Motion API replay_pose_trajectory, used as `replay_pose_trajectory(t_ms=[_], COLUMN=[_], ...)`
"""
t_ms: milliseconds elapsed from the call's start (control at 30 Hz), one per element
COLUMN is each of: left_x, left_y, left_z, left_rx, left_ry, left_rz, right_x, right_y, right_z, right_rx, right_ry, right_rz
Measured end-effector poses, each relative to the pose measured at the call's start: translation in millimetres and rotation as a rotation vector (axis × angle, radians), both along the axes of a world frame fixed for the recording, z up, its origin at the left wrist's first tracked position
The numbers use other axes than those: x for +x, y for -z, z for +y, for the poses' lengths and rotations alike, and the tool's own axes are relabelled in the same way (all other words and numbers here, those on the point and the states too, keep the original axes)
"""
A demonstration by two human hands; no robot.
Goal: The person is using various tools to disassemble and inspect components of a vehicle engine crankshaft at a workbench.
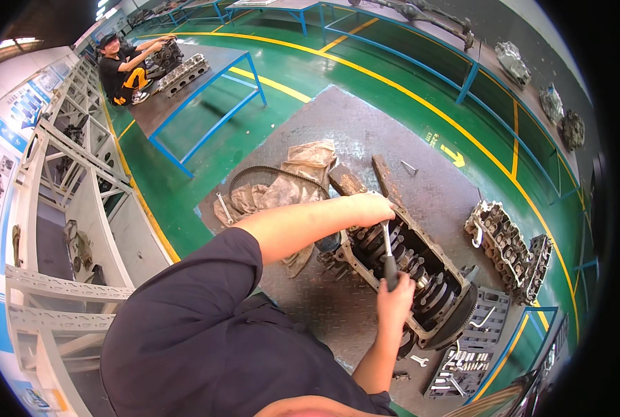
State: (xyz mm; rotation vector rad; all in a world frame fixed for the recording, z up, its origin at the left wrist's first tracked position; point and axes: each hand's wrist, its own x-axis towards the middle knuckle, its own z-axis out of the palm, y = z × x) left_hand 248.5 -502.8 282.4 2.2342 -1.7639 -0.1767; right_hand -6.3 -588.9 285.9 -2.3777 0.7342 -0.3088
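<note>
An engine block (436,251) lies on the metal-topped table with its open side up, and the crankshaft (421,267) shows inside. Over it is a ratchet wrench (387,240) with a chrome shaft and dark handle. My right hand (396,297) is closed around the handle at the near end. At the far end, by the block's upper edge, my left hand (374,208) is curled over the wrench's head. That hand hides the head and whatever it sits on. A toothed flywheel (457,320) is at the block's near right end.
Brown cloth (313,158) and a dark belt (254,169) lie far left, beside wooden blocks (386,177). To the right are a cylinder head (498,240) and an open tool case (487,313). An open-ended wrench (419,361) lies nearer. A person (126,73) works at another table.
</note>
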Motion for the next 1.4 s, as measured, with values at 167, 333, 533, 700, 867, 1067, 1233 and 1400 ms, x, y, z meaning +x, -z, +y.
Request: replay_pose_trajectory(t_ms=[167,333,533,700,867,1067,1233,1400], left_x=[1,1,-15,-20,-20,-75,-153,-266], left_y=[1,-2,-5,1,2,-46,-33,77], left_z=[-13,-11,-19,-23,-7,104,287,467], left_rx=[0.200,0.166,0.255,0.239,0.074,-0.210,-0.159,0.469], left_ry=[0.050,0.022,-0.186,-0.195,-0.180,-0.256,-0.410,-0.955], left_rz=[-0.032,-0.034,-0.055,-0.071,0.016,0.254,0.919,0.312], right_x=[12,11,1,17,78,119,143,169], right_y=[11,9,1,4,8,32,28,19], right_z=[55,58,-7,-11,-5,9,11,6], right_rx=[0.117,-0.004,-0.108,-0.499,-0.293,-0.454,-0.561,-0.710], right_ry=[-0.087,-0.050,0.173,0.161,-0.100,-0.190,-0.139,-0.333], right_rz=[0.014,-0.037,-0.097,-0.081,-0.335,-0.055,-0.058,0.051])
